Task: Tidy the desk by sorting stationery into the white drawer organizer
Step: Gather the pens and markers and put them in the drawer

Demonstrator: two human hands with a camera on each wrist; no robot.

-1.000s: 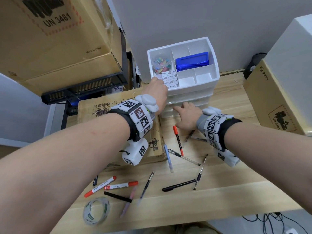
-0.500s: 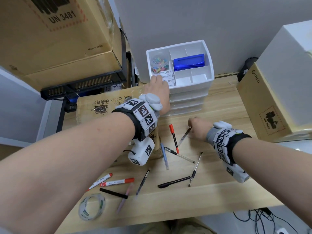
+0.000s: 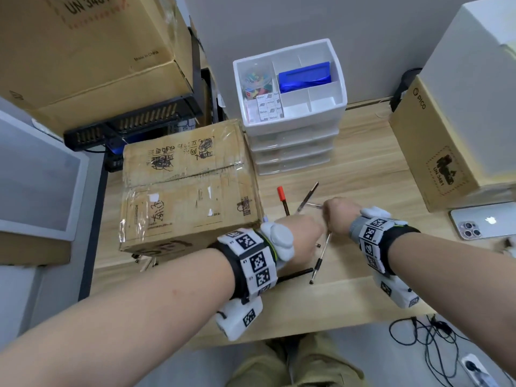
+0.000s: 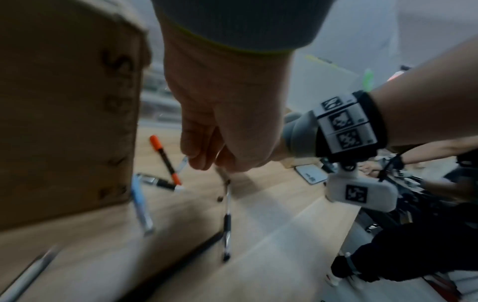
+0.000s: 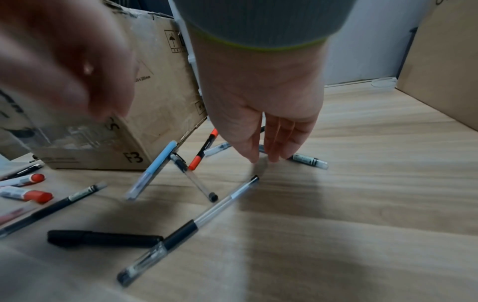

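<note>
Hands meet over scattered pens at frame centre. Left hand (image 4: pixel 227 122) curls loosely, gripping nothing; right hand (image 5: pixel 261 98) points straight, close-set fingers (image 5: pixel 278 147) downward at the wooden desk (image 5: pixel 362 183).

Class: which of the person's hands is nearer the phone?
Right. The right hand lies between the left hand and the phone, which sits farther right.

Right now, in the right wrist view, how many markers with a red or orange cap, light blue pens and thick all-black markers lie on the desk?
Red- or orange-capped markers: 3
Light blue pen: 1
Thick all-black marker: 1
Total: 5
</note>
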